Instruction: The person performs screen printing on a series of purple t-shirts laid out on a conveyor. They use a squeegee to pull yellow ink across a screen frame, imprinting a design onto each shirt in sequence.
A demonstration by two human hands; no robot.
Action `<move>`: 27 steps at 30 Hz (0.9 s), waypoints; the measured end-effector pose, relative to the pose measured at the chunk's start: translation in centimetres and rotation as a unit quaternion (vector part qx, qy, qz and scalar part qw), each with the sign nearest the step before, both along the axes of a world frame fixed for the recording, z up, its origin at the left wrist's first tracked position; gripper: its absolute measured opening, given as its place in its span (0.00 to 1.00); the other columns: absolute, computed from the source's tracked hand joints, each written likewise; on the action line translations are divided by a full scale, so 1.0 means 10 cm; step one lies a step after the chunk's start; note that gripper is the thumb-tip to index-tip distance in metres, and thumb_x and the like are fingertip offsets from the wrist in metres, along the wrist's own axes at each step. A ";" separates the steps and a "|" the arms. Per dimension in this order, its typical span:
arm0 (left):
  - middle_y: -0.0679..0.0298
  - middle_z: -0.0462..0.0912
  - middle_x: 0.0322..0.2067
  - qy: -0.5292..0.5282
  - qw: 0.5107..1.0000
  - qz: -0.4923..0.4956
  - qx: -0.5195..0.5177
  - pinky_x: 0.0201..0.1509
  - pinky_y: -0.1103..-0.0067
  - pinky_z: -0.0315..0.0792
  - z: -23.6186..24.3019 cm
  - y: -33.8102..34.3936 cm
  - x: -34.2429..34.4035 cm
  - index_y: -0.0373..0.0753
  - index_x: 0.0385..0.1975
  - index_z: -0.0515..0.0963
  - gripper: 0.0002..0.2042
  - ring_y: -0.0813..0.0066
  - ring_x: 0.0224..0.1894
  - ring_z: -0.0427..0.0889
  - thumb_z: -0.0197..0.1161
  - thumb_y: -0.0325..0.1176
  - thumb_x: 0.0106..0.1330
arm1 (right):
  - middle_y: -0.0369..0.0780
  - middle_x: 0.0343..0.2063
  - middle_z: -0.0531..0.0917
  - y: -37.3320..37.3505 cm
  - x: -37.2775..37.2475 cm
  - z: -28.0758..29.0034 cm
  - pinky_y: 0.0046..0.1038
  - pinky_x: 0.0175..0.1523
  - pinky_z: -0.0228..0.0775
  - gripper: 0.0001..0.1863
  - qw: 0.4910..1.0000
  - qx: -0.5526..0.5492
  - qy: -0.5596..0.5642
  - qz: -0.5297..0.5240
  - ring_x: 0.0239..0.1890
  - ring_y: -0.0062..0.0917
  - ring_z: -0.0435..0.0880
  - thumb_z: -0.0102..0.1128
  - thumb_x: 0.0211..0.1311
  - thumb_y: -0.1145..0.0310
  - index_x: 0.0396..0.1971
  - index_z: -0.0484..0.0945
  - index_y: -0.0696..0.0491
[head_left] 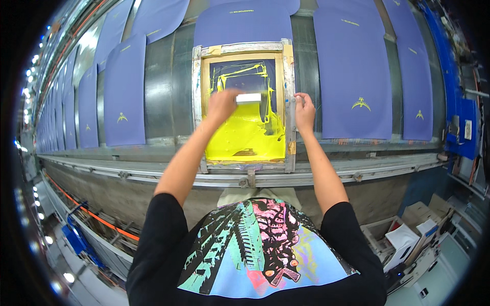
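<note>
A screen printing frame (289, 109) lies in front of me over a dark blue-purple fabric piece. Bright yellow ink (235, 135) covers the near half of its mesh, with thin streaks and a loose outline of ink in the far half. My left hand (223, 105) is closed around one end of a squeegee (249, 99), whose light-coloured bar lies across the mesh at the far border of the ink; its blade is blurred. At the frame's right rail, my right hand (304, 112) has its fingers curled against the edge, thumb and fingertips at the outer side.
Blue-purple fabric pieces (352, 76) with small yellow prints lie along the long table (171, 86) on both sides. A metal rail (326, 174) runs along its near edge. Boxes (395, 237) stand at lower right; blue machinery (463, 127) is at far right.
</note>
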State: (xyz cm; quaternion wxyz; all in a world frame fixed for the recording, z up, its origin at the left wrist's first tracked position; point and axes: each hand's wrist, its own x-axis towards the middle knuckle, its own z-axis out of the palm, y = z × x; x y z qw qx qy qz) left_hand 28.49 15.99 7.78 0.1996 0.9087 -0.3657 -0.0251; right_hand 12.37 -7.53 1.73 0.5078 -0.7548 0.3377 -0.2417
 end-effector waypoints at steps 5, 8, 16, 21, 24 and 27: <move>0.57 0.89 0.37 -0.021 0.996 0.049 0.076 0.46 0.63 0.80 0.09 -0.38 0.56 0.55 0.43 0.89 0.18 0.53 0.39 0.87 0.63 0.26 0.55 | 0.34 0.15 0.67 0.21 -0.05 -0.22 0.31 0.29 0.60 0.09 1.000 0.023 0.018 -0.005 0.20 0.20 0.66 0.57 0.73 0.64 0.41 0.82 0.52; 0.59 0.89 0.37 -0.030 0.996 0.057 0.054 0.45 0.63 0.81 -0.12 -0.31 0.33 0.55 0.43 0.89 0.18 0.55 0.39 0.87 0.63 0.25 0.56 | 0.34 0.15 0.67 0.12 0.02 -0.25 0.31 0.29 0.60 0.09 1.000 0.018 -0.011 0.008 0.21 0.20 0.66 0.57 0.73 0.64 0.42 0.82 0.52; 0.68 0.89 0.41 -0.042 0.999 -0.019 -0.002 0.45 0.68 0.77 -0.50 0.12 -0.98 0.50 0.42 0.88 0.18 0.66 0.46 0.86 0.62 0.20 0.55 | 0.33 0.16 0.68 -0.30 -0.02 -0.50 0.28 0.28 0.59 0.08 1.000 0.023 0.000 0.009 0.20 0.18 0.66 0.57 0.74 0.65 0.41 0.82 0.52; 0.72 0.88 0.48 -0.031 0.996 -0.077 -0.031 0.48 0.68 0.75 -0.52 0.33 -1.47 0.50 0.46 0.86 0.21 0.69 0.51 0.84 0.63 0.20 0.53 | 0.28 0.15 0.68 -0.48 -0.15 -0.48 0.26 0.24 0.55 0.07 0.993 0.113 0.009 0.019 0.18 0.13 0.64 0.57 0.74 0.66 0.42 0.83 0.51; 0.73 0.87 0.49 0.013 0.999 -0.020 -0.037 0.48 0.68 0.75 -0.45 0.26 -1.67 0.50 0.49 0.85 0.23 0.69 0.50 0.84 0.65 0.21 0.52 | 0.28 0.15 0.68 -0.61 -0.22 -0.34 0.26 0.24 0.55 0.07 0.999 0.041 -0.015 0.019 0.17 0.13 0.64 0.57 0.74 0.66 0.43 0.83 0.51; 0.70 0.86 0.49 -0.019 0.998 0.052 -0.032 0.48 0.68 0.75 -0.46 0.14 -1.82 0.50 0.53 0.82 0.26 0.67 0.51 0.83 0.68 0.23 0.51 | 0.28 0.15 0.68 -0.45 -0.29 -0.25 0.26 0.24 0.54 0.08 0.999 0.030 -0.018 0.018 0.17 0.13 0.63 0.56 0.75 0.66 0.44 0.83 0.51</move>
